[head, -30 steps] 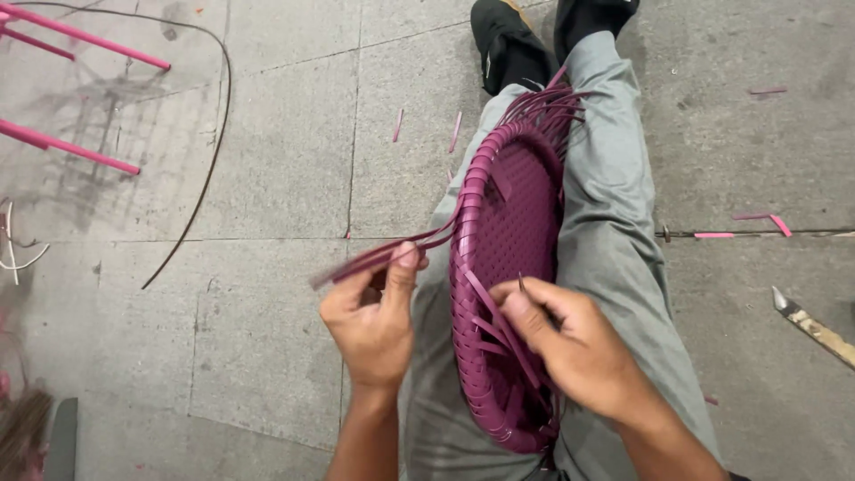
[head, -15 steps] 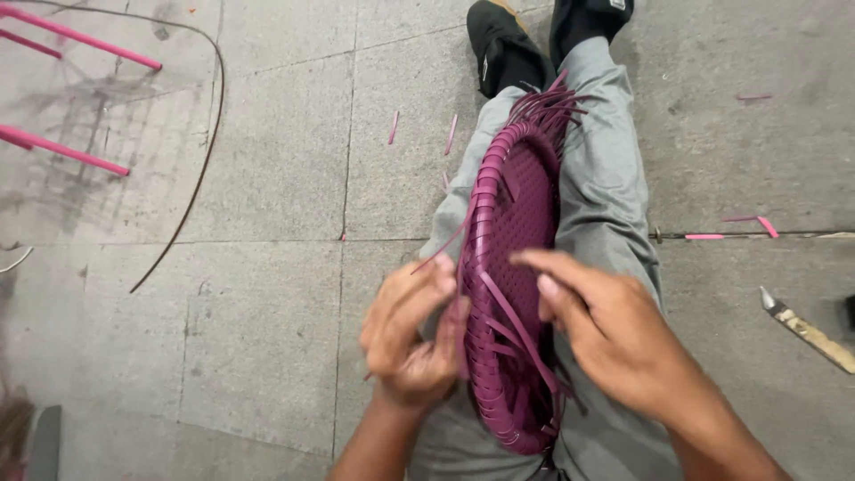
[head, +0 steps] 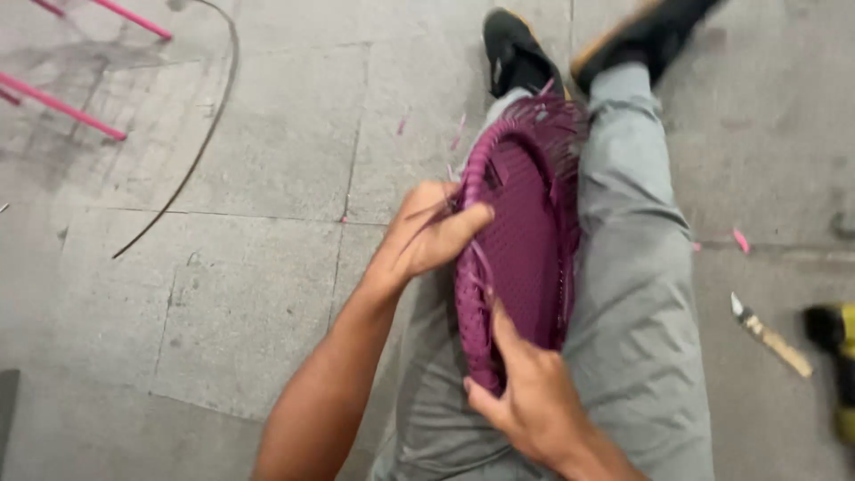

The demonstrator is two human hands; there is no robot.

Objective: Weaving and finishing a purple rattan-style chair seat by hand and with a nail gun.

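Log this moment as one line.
left hand: grips rim of purple woven basket | right hand: holds its near edge | basket on lap | knife on floor

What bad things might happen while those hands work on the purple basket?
The purple basket stands on edge between the legs, so it might tip or slide while the left hand pulls at its rim. The thin loose strands by the right hand could snap back or poke fingers. A knife lies on the floor beside the leg, and an elbow or knee might bump it.
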